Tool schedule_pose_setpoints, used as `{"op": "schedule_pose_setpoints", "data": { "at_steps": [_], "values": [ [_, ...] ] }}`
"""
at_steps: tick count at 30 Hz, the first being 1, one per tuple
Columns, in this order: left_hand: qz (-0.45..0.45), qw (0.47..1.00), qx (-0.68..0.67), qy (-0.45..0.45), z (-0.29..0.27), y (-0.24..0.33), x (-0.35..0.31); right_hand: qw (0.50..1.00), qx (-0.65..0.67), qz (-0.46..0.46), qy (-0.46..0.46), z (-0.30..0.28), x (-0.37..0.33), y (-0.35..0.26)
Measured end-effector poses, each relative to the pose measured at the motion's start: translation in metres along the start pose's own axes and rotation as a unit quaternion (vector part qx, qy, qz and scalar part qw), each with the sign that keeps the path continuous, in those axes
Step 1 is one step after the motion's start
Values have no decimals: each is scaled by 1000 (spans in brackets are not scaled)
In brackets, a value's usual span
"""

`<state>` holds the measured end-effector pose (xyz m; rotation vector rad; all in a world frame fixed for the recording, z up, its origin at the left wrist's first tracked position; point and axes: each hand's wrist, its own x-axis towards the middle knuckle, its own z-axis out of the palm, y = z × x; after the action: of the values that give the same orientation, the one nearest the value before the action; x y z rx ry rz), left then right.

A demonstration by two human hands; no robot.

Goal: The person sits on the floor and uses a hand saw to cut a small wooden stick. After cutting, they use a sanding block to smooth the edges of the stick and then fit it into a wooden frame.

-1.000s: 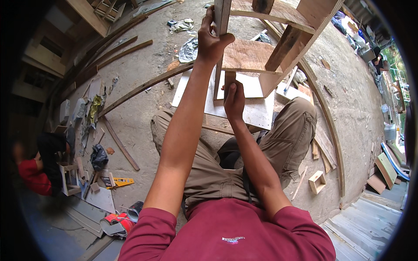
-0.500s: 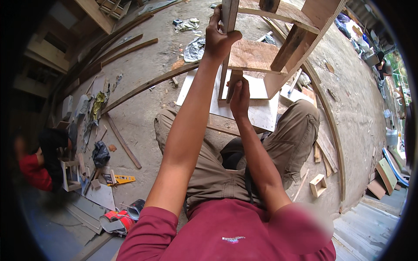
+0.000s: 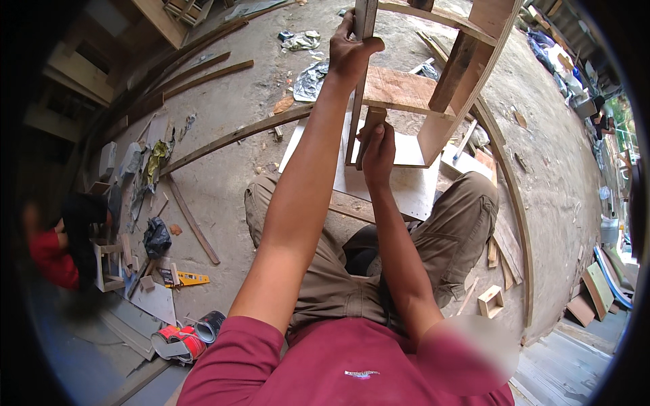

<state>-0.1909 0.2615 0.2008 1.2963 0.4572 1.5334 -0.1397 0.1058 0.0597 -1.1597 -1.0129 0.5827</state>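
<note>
A wooden shelf frame (image 3: 399, 89) with cross boards stands in front of me, over a white board (image 3: 413, 188). My left hand (image 3: 349, 54) is closed around the edge of its left upright (image 3: 366, 20), high up, with the thumb pointing right. Lower down, my right hand (image 3: 378, 154) grips a short wood strip (image 3: 372, 124). The strip is held upright beside the inner face of that same upright, its top close under the lower cross board. Some of the right fingers are hidden behind the strip.
Loose timber strips (image 3: 210, 145) lie across the floor on the left, near a yellow-handled saw (image 3: 193, 278) and red paint cans (image 3: 179, 343). A small wooden box (image 3: 491, 302) sits by my right knee. At far left, a person in red (image 3: 54, 260) is near.
The view has shifted slightly. The shelf frame's right side has swung a little leftward and both hands sit slightly lower in the picture. Their grips look the same.
</note>
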Motion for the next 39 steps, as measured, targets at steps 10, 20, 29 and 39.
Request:
{"op": "schedule_pose_setpoints", "data": {
  "at_steps": [10, 20, 29, 39],
  "values": [
    [-16, 1000, 12, -22, 5, 21, -24, 989, 114, 78, -42, -52, -27, -2],
    [22, 986, 159, -51, 2, 32, -72, 992, 80, 30, 95, -86, -48, -16],
    [-48, 909, 410, 53, 23, 63, -121, 987, 54, -12, 152, -163, -26, -53],
    [111, 880, 460, -49, 85, 32, -283, 991, -66, 77, -86, -226, -24, -76]
  ]
}}
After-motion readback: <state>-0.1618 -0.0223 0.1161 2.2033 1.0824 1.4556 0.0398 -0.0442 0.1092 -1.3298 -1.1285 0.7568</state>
